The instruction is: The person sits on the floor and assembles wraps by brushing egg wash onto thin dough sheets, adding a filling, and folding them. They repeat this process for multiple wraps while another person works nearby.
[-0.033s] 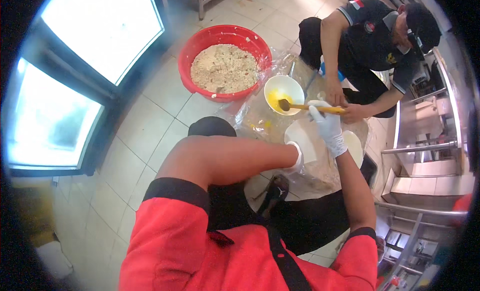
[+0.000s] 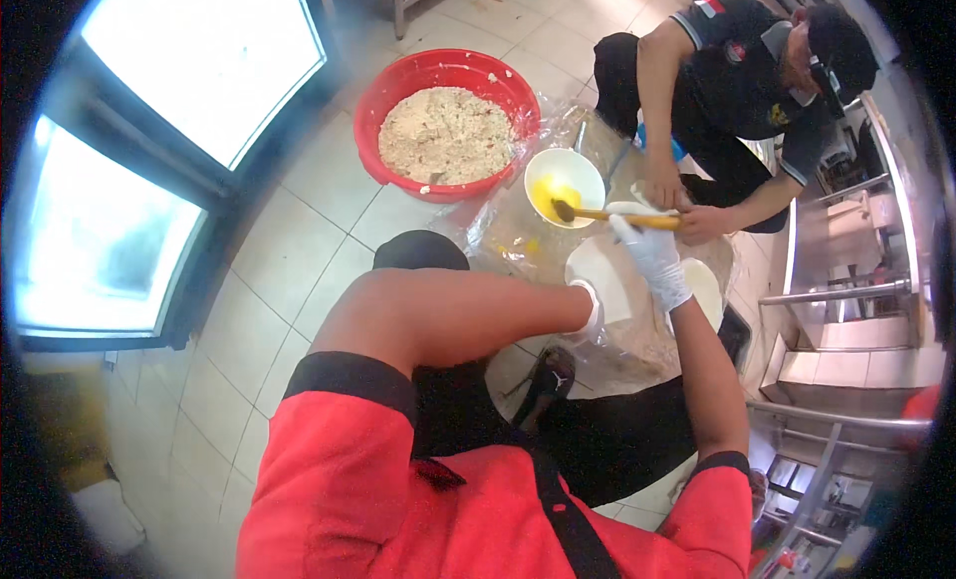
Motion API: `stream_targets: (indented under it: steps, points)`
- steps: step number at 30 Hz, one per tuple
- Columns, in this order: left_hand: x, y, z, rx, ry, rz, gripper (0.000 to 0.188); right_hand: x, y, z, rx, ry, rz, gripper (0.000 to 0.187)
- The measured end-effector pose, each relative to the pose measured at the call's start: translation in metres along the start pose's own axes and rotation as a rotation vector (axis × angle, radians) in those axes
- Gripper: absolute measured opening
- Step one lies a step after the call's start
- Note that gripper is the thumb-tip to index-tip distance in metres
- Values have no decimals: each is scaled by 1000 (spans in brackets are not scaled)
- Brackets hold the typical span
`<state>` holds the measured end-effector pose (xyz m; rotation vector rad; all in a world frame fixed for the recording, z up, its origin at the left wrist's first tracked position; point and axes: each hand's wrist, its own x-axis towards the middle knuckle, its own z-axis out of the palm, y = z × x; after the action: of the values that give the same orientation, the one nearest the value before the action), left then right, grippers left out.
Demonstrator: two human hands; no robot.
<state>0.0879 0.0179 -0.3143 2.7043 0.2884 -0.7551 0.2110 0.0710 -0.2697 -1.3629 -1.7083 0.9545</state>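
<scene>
My gloved right hand (image 2: 649,252) is closed around the handle of a wooden-handled tool (image 2: 652,221). Its dark rounded head reaches over the near side of a white bowl (image 2: 585,177) holding yellow liquid; whether it is a brush or a spoon cannot be told. My gloved left hand (image 2: 596,310) rests at the edge of a thin pale sheet (image 2: 609,270), its fingers mostly hidden. A second pale round sheet (image 2: 703,288) lies to the right, partly behind my right wrist. Both sheets are on a plastic-covered work surface (image 2: 518,242).
A red basin (image 2: 366,146) of crumbly pale mixture (image 2: 446,136) stands beyond on the tiled floor. Across from me a co-worker in black (image 2: 732,91) bends in, both hands close to the tool's handle end. Metal racks (image 2: 846,295) line the right; bright glass panes (image 2: 209,61) stand left.
The tool and my right hand have shifted slightly left. My left hand stays in place.
</scene>
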Motion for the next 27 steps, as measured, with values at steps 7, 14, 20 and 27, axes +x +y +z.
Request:
stream_targets:
  steps: [7,14,20,27]
  points:
    - [4,3,-7,19,-53,53,35,1,-1,-19,376,65,153,17]
    - [27,-6,18,-10,-53,11,49,-4,-10,-100,506,162,207,22]
    - [16,-3,17,28,-25,-7,62,-43,17,-134,153,-14,342,22]
    - [9,9,9,-2,-148,-86,84,-51,61,-106,58,-93,364,30]
